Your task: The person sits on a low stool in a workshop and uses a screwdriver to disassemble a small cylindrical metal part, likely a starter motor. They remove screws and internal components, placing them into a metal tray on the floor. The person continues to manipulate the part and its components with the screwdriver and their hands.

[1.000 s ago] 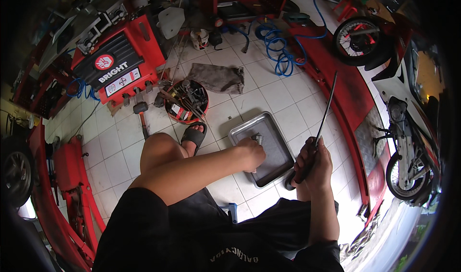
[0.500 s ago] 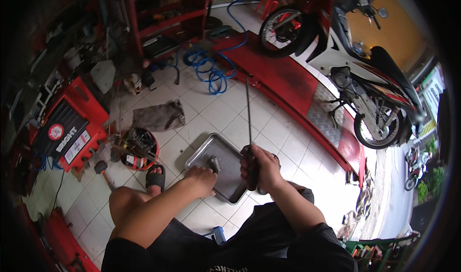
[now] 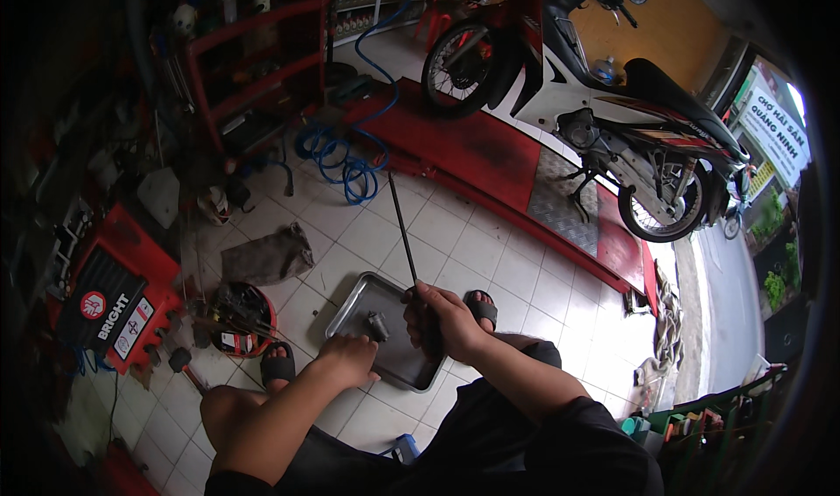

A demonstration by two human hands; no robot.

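Head: metal pc point(image 3: 378, 325) over tray point(image 3: 395, 352), tub point(image 3: 270, 310) w/ tools point(image 3: 239, 303).

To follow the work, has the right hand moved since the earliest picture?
Yes: the right hand went leftward relative to the tray, from beyond its right side to overlapping that side in view.

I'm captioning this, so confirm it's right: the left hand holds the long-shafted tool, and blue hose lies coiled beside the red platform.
One mistake: the head view shows the right hand holding the long-shafted tool. The blue hose does lie coiled beside the red platform.
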